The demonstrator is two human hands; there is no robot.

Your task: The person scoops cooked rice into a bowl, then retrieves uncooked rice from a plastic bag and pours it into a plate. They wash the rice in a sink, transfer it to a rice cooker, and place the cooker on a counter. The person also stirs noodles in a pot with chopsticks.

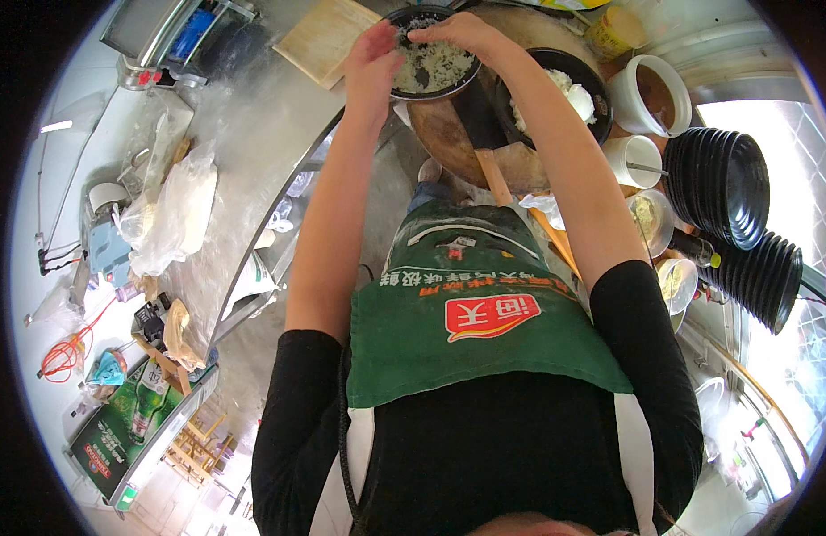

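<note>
My left hand [373,63], blurred, is at the left side of a round black pan [434,97], with its fingers over the white, crumbly food [450,70] inside. From the far right my right hand [463,33] reaches over the same pan, fingers bent and their tips above the food. Whether either hand grips anything is unclear. Right of the pan, partly behind my right forearm, a black bowl [604,110] holds white rice-like food and a smooth white piece [580,104]. Between the two vessels a dark-bladed knife with a wooden handle [495,175] rests on a round wooden block [440,137].
A wooden board [326,40] lies left of the pan on a metal-topped table [252,120]. Plastic bags [175,208] sit further left. On the right stand a white bucket [684,100], a white tub [630,154], a bottle [691,246] and stacked black plates [748,191].
</note>
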